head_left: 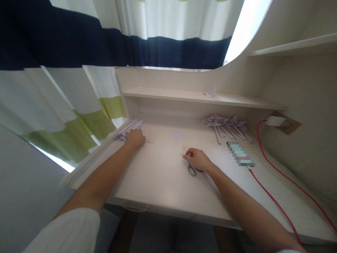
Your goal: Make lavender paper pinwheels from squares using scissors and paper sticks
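At the left of the desk, my left hand (135, 138) reaches over a bundle of pale lilac paper strips (135, 124). Its fingers are curled down onto their darker, folded ends; the fingertips are partly hidden. Just right of that hand lies a small heap of thin cream-coloured loops (150, 140). My right hand (198, 159) is closed in a pinch near the middle of the desk. A tiny pale piece (183, 155) shows at its fingertips, too small to name. Below this hand lie dark-handled scissors (192, 170), partly covered by it.
Folded lilac paper pieces with long stems (226, 123) are piled at the back right. A phone (240, 153) lies on the right, joined to a red cable (273, 198). On the shelf (168, 93) sits a folded paper piece (210, 93). A charger (275, 121) is plugged into the wall.
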{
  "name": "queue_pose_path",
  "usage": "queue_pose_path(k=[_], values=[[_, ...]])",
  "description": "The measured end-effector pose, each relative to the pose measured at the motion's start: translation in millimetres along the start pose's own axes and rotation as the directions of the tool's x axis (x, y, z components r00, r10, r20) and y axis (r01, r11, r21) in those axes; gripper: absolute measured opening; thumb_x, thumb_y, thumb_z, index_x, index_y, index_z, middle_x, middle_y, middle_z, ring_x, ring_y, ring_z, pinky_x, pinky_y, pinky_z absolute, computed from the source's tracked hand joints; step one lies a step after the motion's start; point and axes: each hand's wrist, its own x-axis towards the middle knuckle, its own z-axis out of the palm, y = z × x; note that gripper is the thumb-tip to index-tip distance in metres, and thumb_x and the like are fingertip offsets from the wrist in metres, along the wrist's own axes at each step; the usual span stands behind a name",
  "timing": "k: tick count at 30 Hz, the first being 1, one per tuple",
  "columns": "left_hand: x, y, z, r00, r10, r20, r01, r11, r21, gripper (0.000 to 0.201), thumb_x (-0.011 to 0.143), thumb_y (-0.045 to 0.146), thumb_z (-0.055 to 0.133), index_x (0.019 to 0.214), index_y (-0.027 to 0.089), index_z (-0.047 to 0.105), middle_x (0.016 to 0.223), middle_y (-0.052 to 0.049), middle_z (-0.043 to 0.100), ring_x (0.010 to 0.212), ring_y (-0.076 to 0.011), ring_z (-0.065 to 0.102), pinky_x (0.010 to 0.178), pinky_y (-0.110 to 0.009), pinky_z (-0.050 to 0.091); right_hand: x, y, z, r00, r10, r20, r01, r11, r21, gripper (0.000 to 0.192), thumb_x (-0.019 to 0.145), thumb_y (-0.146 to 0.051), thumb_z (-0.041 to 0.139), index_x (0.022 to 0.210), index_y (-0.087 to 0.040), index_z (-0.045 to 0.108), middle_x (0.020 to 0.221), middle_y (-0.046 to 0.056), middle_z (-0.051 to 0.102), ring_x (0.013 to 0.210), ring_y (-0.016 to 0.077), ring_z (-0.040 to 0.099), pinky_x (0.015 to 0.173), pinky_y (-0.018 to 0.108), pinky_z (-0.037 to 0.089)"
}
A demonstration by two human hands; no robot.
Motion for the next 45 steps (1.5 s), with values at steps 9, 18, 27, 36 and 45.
queue_pose_path(k=[9, 18, 27, 36, 45], values=[[8.9, 0.3, -1.2, 0.999, -0.004, 0.054, 0.002, 0.999, 0.038, 0.044, 0.077, 0.024, 0.054, 0.118, 0.012, 0.065, 0.122, -0.024, 0.065, 0.113, -0.0381, 0.055, 0.096, -0.053, 0.038, -9.2, -0.5, 1.4, 0.997, -0.044, -0.061, 0.047, 0.997, 0.053, 0.027, 0.089, -0.044, 0.058, 0.087, -0.019, 0.07, 0.073, 0.004, 0.07, 0.063, 0.0157, 0.058, 0.057, 0.025, 0.036], [10.8, -6.3, 1.4, 0.998, 0.008, 0.064, -0.01, 1.0, 0.028, 0.044, 0.077, 0.025, 0.056, 0.118, 0.013, 0.067, 0.128, -0.025, 0.06, 0.122, -0.0421, 0.051, 0.097, -0.059, 0.039, -10.8, 0.6, -4.7, 0.995, -0.069, -0.07, 0.073, 0.995, 0.064, 0.027, 0.088, -0.044, 0.059, 0.087, -0.019, 0.07, 0.078, 0.006, 0.071, 0.065, 0.0163, 0.059, 0.058, 0.025, 0.035], [28.6, -11.2, 6.0, 0.974, -0.163, 0.154, 0.162, 0.987, 0.018, 0.047, 0.077, 0.032, 0.062, 0.119, 0.011, 0.065, 0.123, -0.028, 0.064, 0.112, -0.0435, 0.06, 0.088, -0.055, 0.048, -13.1, -1.4, -2.9, 0.992, -0.11, -0.067, 0.112, 0.993, 0.034, 0.024, 0.089, -0.042, 0.059, 0.085, -0.02, 0.07, 0.076, 0.006, 0.072, 0.067, 0.0172, 0.06, 0.06, 0.026, 0.037], [20.5, -14.6, -8.6, 0.982, -0.148, 0.117, 0.155, 0.987, -0.051, 0.046, 0.08, 0.045, 0.058, 0.11, 0.012, 0.068, 0.122, -0.026, 0.065, 0.111, -0.042, 0.061, 0.085, -0.049, 0.048, -13.0, -2.8, -4.6, 0.99, -0.1, -0.101, 0.104, 0.994, 0.032, 0.026, 0.09, -0.043, 0.057, 0.084, -0.021, 0.069, 0.078, 0.005, 0.072, 0.066, 0.0173, 0.06, 0.057, 0.026, 0.035], [-2.7, -3.7, -19.0, 0.993, -0.106, 0.055, 0.115, 0.977, -0.182, 0.035, 0.079, 0.044, 0.055, 0.094, 0.015, 0.07, 0.103, -0.019, 0.072, 0.096, -0.0364, 0.066, 0.076, -0.041, 0.048, -12.4, -2.0, 0.0, 0.989, -0.122, -0.085, 0.125, 0.991, 0.041, 0.023, 0.089, -0.04, 0.059, 0.084, -0.02, 0.07, 0.078, 0.006, 0.072, 0.068, 0.0178, 0.061, 0.061, 0.027, 0.038]])
